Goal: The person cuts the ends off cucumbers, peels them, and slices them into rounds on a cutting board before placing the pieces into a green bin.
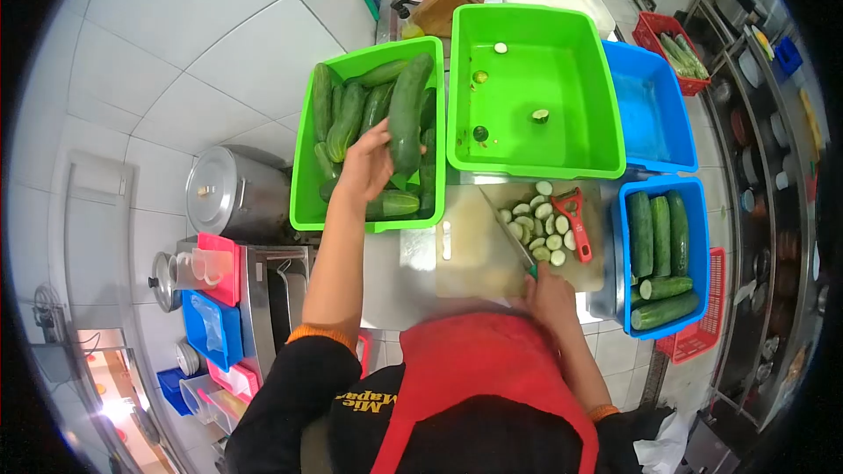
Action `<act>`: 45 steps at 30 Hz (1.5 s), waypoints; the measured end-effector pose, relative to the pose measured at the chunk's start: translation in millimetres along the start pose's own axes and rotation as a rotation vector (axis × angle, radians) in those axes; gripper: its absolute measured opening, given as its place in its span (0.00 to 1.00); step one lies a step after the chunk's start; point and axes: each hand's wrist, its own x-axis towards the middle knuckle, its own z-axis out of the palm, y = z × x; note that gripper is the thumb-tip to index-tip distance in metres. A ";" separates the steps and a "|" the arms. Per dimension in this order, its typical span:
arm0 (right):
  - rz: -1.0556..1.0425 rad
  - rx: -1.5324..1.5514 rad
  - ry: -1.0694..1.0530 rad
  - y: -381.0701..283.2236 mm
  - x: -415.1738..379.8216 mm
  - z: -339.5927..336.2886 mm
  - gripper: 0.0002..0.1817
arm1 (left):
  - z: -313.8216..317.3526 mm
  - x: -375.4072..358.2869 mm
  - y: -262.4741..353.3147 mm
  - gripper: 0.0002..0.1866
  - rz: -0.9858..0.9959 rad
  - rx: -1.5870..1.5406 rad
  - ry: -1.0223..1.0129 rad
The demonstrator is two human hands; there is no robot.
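Observation:
My left hand [368, 162] is closed around a large cucumber [407, 114], lifted over a green tub [301, 184] that holds several more whole cucumbers. In my right hand [551, 298] is a knife [512, 235] with a green handle, its blade lying slantwise above the cutting board [465, 272]. Cut cucumber pieces [555, 225] are gathered on the board just right of the blade. Beside them rests a red peeler [575, 224]. To the right, a blue tub [669, 327] contains several whole cucumbers.
A second green tub [536, 158] with a few cucumber ends stands behind the board. Next to it is a blue tub [650, 96]. A wooden knife block [448, 4] sits at the back, a lidded metal pot [230, 193] at left, and metal shelves [764, 211] at right.

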 end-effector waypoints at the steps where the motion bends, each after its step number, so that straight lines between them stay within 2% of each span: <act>1: -0.005 -0.013 0.000 1.3 0.0 1.3 0.16 | 7.1 -15.8 3.3 0.32 -0.003 0.001 0.005; 3: -0.030 -0.014 0.004 1.8 -0.1 0.2 0.17 | 16.4 -44.5 2.0 0.37 -0.073 -0.216 -0.185; 4: -0.052 -0.014 0.015 1.9 0.5 -0.9 0.17 | 18.0 -57.8 -7.2 0.37 -0.073 -0.220 -0.180; 6: -0.065 -0.009 0.022 0.7 0.6 -2.6 0.17 | 26.4 -82.5 -32.9 0.41 -0.130 0.012 -0.207; 8: -0.062 -0.005 0.029 -0.2 0.6 -4.4 0.18 | 50.0 -109.6 -55.5 0.34 -0.193 0.188 -0.120; 9: -0.043 -0.005 0.003 -1.8 1.9 -5.1 0.18 | 59.8 -121.5 -60.0 0.33 -0.257 0.399 -0.103; 12: -0.015 -0.008 -0.021 -2.9 1.0 -4.4 0.18 | 59.5 -133.8 -102.4 0.32 -0.168 0.998 -0.189; 13: -0.031 -0.015 -0.023 -4.1 -0.4 -4.7 0.18 | 59.1 -136.1 -118.1 0.32 -0.181 0.988 -0.198; 15: -0.054 -0.058 -0.030 -10.7 -5.2 -6.7 0.16 | 61.0 -138.5 -146.2 0.33 0.097 1.473 0.011; 16: -0.050 -0.060 -0.035 -11.3 -5.9 -4.4 0.16 | 66.3 -138.4 -153.1 0.33 0.092 1.469 0.008; 18: -0.060 -0.038 -0.008 -12.7 -5.6 1.4 0.15 | 75.9 -134.7 -161.5 0.35 0.338 1.714 0.034; 23: -0.043 -0.066 0.029 -22.2 -16.7 -16.4 0.14 | 77.3 -125.2 -168.0 0.32 0.199 1.792 0.008; 25: -0.032 -0.072 0.043 -30.0 -31.3 -30.1 0.13 | 80.7 -129.9 -173.8 0.30 0.130 1.730 0.100; 27: 0.034 -0.009 0.001 -37.2 -44.9 -38.7 0.14 | 83.7 -130.0 -175.4 0.30 0.145 1.774 0.106; 33: 0.049 -0.023 -0.040 -26.0 -45.9 -11.0 0.13 | 92.7 -128.5 -176.9 0.30 0.137 1.795 0.135; 36: 0.035 -0.072 -0.084 -40.6 -53.4 -39.0 0.14 | 90.5 -127.8 -177.7 0.30 0.135 1.785 0.140; 45: 0.071 -0.134 -0.166 -49.3 -67.1 -66.6 0.13 | 94.3 -124.1 -169.6 0.29 0.048 1.773 0.110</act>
